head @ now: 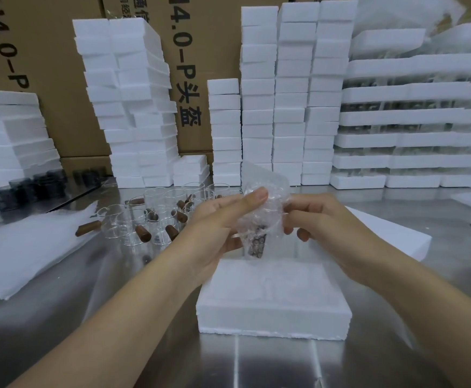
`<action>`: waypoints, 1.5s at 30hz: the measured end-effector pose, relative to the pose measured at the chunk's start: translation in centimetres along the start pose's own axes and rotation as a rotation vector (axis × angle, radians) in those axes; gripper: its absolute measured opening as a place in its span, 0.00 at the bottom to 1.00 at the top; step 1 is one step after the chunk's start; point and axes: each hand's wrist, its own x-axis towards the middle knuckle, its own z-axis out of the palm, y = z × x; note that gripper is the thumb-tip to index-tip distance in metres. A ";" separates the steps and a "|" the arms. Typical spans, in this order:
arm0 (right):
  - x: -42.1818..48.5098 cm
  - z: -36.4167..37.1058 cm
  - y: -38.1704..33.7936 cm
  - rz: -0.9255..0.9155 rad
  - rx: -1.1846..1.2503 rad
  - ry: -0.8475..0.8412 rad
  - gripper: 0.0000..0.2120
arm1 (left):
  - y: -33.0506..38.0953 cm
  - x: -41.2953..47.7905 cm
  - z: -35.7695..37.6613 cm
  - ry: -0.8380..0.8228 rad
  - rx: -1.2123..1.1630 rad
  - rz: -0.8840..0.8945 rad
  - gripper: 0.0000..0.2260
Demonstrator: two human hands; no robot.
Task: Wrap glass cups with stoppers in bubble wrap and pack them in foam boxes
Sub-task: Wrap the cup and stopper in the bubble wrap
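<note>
Bubble-wrapped clear glass cup point(259, 217) pinched between left hand point(217, 233) and right hand point(321, 222) (stopper end down): roll tight, tuck loose flap.

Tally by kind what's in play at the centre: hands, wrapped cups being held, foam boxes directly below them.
Hands: 2, left hand and right hand
Held bubble-wrapped cup: 1
Nearest foam box: 1
Total: 4
</note>
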 end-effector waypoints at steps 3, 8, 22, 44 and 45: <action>0.3 0.2 0.2 -0.080 0.077 0.161 0.09 | -0.1 0.3 -0.2 0.023 -0.047 0.009 0.25; 0.3 0.1 0.8 -0.138 0.093 0.300 0.17 | -0.2 0.6 -0.5 0.018 -0.105 0.004 0.21; 0.0 1.1 0.4 -0.082 0.079 0.218 0.18 | 0.7 -0.4 0.3 0.105 -0.186 0.053 0.26; 0.3 -1.3 0.6 0.131 0.024 0.033 0.11 | 1.7 0.5 -0.4 0.185 -0.046 0.044 0.28; 0.2 -1.5 0.5 0.128 -0.022 0.002 0.10 | 1.8 0.3 -0.5 0.171 -0.078 0.014 0.25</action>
